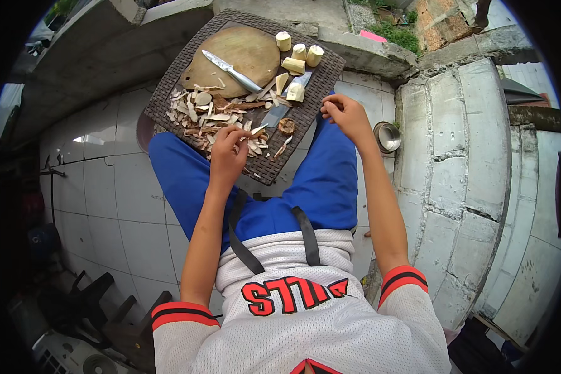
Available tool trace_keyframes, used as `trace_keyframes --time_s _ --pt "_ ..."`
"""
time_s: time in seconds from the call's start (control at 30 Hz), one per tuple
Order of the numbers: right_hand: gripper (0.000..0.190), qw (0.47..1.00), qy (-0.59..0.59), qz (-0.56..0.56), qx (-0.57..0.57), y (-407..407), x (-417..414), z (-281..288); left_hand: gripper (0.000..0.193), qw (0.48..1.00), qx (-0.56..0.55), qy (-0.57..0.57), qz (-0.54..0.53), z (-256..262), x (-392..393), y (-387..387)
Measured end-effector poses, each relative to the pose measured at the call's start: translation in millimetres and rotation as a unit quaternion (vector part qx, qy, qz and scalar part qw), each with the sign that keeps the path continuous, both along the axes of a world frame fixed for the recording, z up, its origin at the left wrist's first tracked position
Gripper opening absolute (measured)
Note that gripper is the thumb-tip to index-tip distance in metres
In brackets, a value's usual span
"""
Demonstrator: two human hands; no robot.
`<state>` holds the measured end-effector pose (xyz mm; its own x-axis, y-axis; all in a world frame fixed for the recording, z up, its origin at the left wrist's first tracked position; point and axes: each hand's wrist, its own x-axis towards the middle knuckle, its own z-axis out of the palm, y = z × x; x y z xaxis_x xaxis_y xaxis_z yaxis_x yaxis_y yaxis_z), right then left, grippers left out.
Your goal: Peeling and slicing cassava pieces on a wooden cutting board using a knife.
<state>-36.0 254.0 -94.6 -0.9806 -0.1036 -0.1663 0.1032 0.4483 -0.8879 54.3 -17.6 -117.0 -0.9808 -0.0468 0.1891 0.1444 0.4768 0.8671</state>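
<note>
My left hand [229, 150] hovers low over the near edge of a dark woven table [168, 100], fingers bent among cassava peelings [205, 114]. A pale strip of peel [258, 129] lies at its fingertips; whether they grip it cannot be told. My right hand [348, 117] is just off the table's right edge, fingers curled in, with nothing seen in it. Between the hands a wide flat blade [276, 116] lies partly under a peeled cassava chunk [295, 92]. Close to the blade is a brown, unpeeled root end [287, 126]. A silver-handled knife [231, 71] rests on the round wooden cutting board [252, 46].
Several peeled cassava chunks [298, 51] stand or lie at the table's far right. A metal bowl [388, 137] sits on the tiled floor beside a low block wall [449, 140]. A reddish basin [144, 132] shows under the left edge. Dark chairs [121, 322] stand behind at left.
</note>
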Motion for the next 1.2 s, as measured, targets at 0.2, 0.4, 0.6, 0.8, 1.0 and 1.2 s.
trace_keyframes --time_s 0.2,0.4,0.6,0.8,1.0,1.2 --pt "0.033 0.959 0.128 0.049 0.25 -74.8 -53.0 -30.5 0.015 1.0 -0.012 0.018 0.022 -4.4 -3.4 -0.8" --pt "0.034 0.919 0.169 0.084 0.346 -100.8 -70.9 -45.1 0.013 0.999 -0.029 0.021 0.027 -4.4 2.1 -5.3" --pt "0.024 0.878 0.213 0.121 0.412 -101.1 -76.1 -57.6 0.014 0.998 -0.049 0.03 0.025 1.6 8.7 -5.1" --pt "0.021 0.907 0.195 0.087 0.364 -103.2 -77.0 -56.7 0.014 0.998 -0.022 0.018 0.057 13.1 17.1 -5.3" --pt "0.022 0.954 0.229 0.062 0.18 -108.1 -85.6 -34.9 0.013 0.995 -0.017 -0.021 0.096 4.1 9.3 -10.0" --pt "0.022 0.951 0.297 0.036 0.077 -142.1 -94.0 -29.0 0.013 0.995 0.023 -0.023 0.097 -5.9 -6.4 0.9"
